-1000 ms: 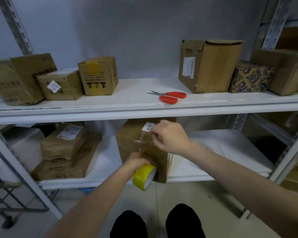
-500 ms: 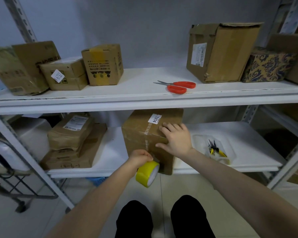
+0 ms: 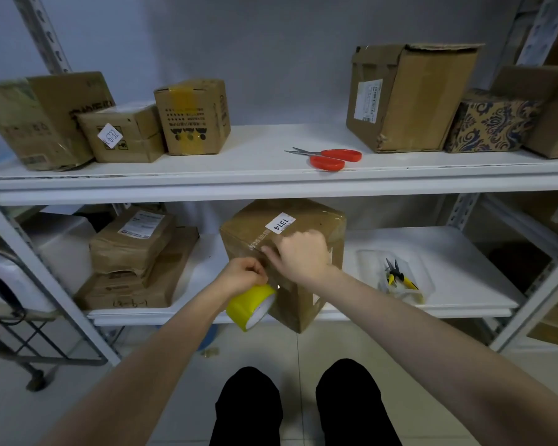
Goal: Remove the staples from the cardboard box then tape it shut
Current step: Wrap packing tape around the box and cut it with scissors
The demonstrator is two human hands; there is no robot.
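The cardboard box (image 3: 248, 228) with a white "1314" label stands on the lower shelf (image 3: 448, 252), one corner over the shelf's front edge. My left hand (image 3: 242, 278) grips a yellow roll of clear tape (image 3: 250, 305) against the box's front face. A strip of tape runs from the roll up over the box's top front edge. My right hand (image 3: 300, 255) rests on that edge with its fingers curled under. Its thumb stretches left and presses on the tape.
Red-handled scissors (image 3: 331, 157) lie on the upper shelf between other cartons (image 3: 192, 117). Yellow-handled pliers (image 3: 398, 278) sit in a clear tray (image 3: 368, 262) right of the box. Stacked parcels (image 3: 132, 239) fill the lower shelf's left. A wire cart (image 3: 20, 333) stands at far left.
My right hand went from flat on the box's top to curled at its front edge, thumb on the tape. My left hand raised the roll slightly. The camera shifted.
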